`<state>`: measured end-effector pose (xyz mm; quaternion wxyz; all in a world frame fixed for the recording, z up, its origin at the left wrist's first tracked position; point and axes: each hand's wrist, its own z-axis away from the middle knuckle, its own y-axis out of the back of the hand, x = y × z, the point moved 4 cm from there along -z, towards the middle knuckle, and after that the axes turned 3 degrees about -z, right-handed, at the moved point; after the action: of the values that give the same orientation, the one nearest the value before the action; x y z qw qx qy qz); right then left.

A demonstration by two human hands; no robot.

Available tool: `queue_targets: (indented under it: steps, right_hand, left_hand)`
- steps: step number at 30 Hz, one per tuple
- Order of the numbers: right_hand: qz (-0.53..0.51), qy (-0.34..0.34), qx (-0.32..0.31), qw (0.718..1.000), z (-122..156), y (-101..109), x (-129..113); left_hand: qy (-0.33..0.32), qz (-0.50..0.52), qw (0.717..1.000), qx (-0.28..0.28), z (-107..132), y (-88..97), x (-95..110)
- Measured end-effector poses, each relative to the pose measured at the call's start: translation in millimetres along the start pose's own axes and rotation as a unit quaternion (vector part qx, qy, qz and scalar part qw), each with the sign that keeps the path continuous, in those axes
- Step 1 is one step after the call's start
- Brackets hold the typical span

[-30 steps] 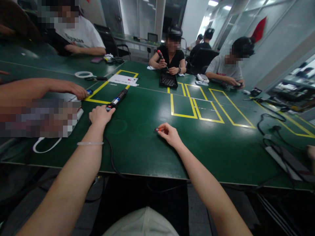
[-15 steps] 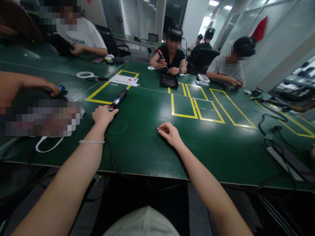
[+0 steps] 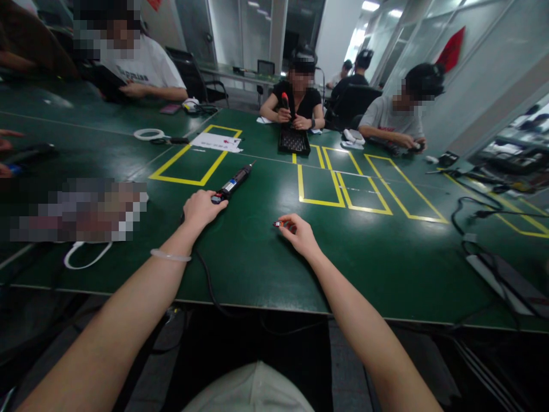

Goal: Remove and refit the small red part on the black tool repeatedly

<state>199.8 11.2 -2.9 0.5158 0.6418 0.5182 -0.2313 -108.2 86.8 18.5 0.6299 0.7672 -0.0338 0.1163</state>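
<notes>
Item: black tool (image 3: 234, 184), slim, tip pointing away from the person, above the tabletop (image 3: 261, 274); landmark for what follows.
Step, as judged: handling stage, tool in one hand, small part in the other, the two apart.
Next move, as judged: calls for a steady left wrist, the tip kept clear of the right fingers, and a secure pinch on the part.
Left hand (image 3: 201, 207): at the tool's rear end, grip closed around it; forearm extended forward, palm mostly down.
Right hand (image 3: 299, 232): to the right of the tool and nearer the person; thumb and fingertips pinch a small orange part (image 3: 278, 224) (too small to identify), fingers curved, wrist low.
Also: yellow tape outline (image 3: 175, 180), left of the tool; black cable (image 3: 209, 280), on its near side.
</notes>
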Motion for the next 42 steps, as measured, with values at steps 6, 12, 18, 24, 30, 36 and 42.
queue_targets:
  steps: [6, 12, 18, 24, 30, 36, 42]
  right_hand:
    - [0.003, -0.008, -0.015, 1.0, -0.1, -1.5, -2.3]
    - [0.009, 0.003, -0.004, 1.0, -0.4, 0.1, -4.9]
    - [0.003, 0.016, -0.008, 1.0, 0.2, -2.7, -5.0]
    - [0.024, 0.036, -0.014, 0.999, 1.5, -6.0, -7.1]
    - [0.107, 0.06, -0.039, 0.992, 2.4, -11.1, -7.6]
    - [0.182, 0.068, -0.045, 0.98, 3.8, -15.0, -11.4]
    - [0.201, 0.079, -0.05, 0.975, 5.7, -14.3, -15.7]
  left_hand:
    - [-0.101, -0.01, 0.995, -0.018, 19.2, -2.9, 39.8]
    - [-0.202, 0.024, 0.979, -0.026, 41.1, -8.7, 71.0]
    - [-0.275, 0.016, 0.961, -0.034, 67.6, -11.7, 98.4]
    - [-0.311, 0.011, 0.95, -0.027, 83.6, -11.8, 111.2]
    - [-0.325, 0.012, 0.945, -0.026, 85.6, -12.1, 112.4]
    - [-0.335, 0.006, 0.942, -0.015, 87.8, -12.0, 113.1]
    - [-0.339, 0.0, 0.941, -0.012, 88.3, -12.6, 112.8]
